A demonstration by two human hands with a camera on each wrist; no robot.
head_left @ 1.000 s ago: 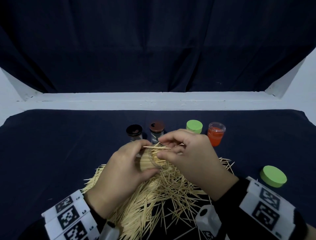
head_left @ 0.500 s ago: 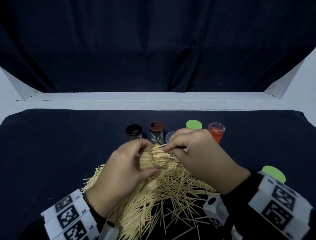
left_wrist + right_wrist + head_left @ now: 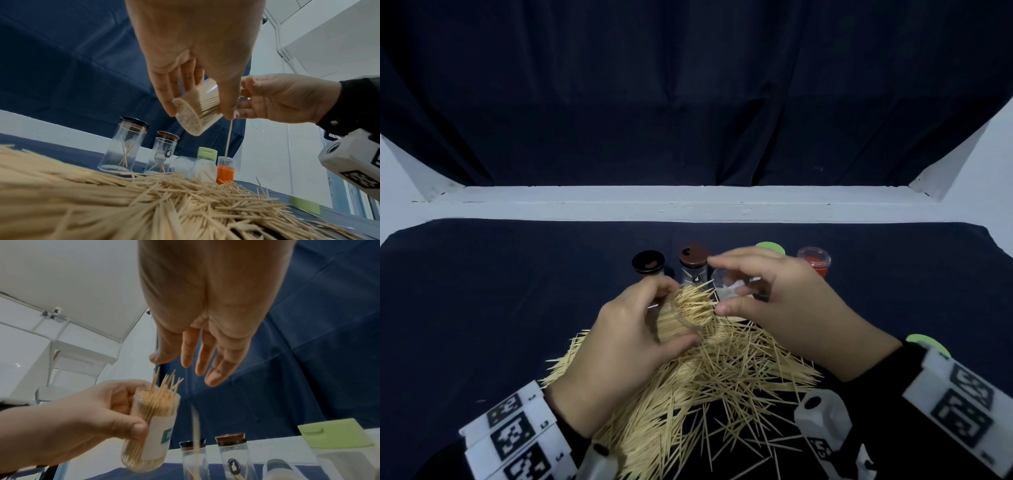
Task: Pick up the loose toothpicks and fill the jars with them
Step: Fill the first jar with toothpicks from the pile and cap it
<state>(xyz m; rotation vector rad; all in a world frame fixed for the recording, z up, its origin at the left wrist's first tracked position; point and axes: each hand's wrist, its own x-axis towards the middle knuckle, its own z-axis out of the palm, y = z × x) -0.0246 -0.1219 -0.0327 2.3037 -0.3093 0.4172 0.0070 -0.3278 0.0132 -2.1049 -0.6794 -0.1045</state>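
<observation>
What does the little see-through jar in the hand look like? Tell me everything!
The jar is a small clear plastic cylinder with a white label bearing a green mark. It has no lid on and is packed tight with pale wooden toothpicks, some poking out of its open mouth. The left hand grips it, thumb on one side and fingers on the other, and holds it tilted in the air above the loose pile. The right hand hovers open near its mouth, not touching it.
</observation>
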